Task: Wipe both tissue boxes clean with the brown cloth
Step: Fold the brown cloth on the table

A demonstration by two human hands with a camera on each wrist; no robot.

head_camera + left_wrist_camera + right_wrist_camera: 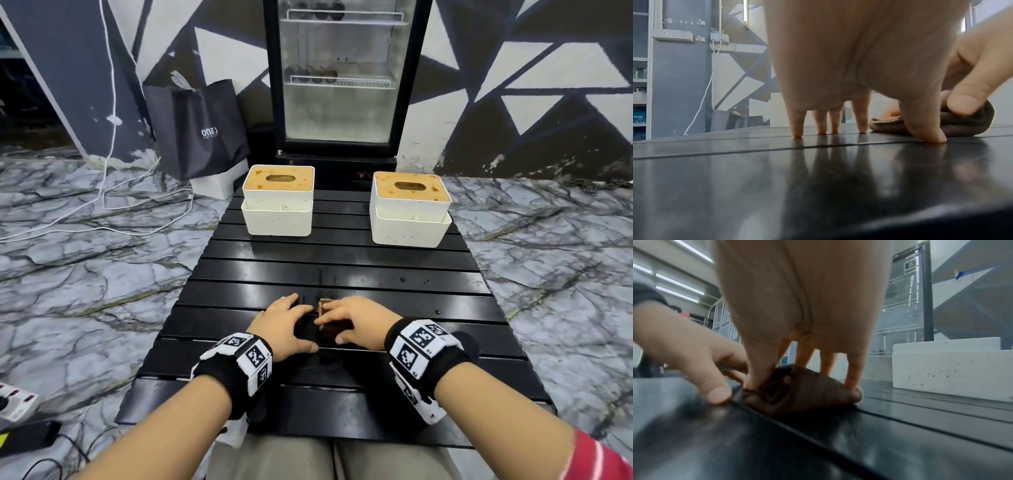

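Observation:
Two white tissue boxes with stained tan lids stand at the far end of the black slatted table (pixel 342 260): the left box (pixel 278 205) and the right box (pixel 409 212). Both show brown specks on their walls. The folded brown cloth (pixel 324 304) lies near the table's front middle, mostly hidden under my right hand (pixel 330 329). In the right wrist view that hand (pixel 803 382) grips the cloth (pixel 803 395), thumb at one end, fingers over the other. Just left of it, my left hand (pixel 301 322) holds nothing. Its straight fingertips (pixel 797 134) touch the table beside the cloth (pixel 890 126).
A glass-door fridge (pixel 339 75) stands right behind the table. A black paper bag (pixel 202 133) leans at the back left. White cables (pixel 102 202) run over the marble floor, and a power strip (pixel 17 401) lies at the near left.

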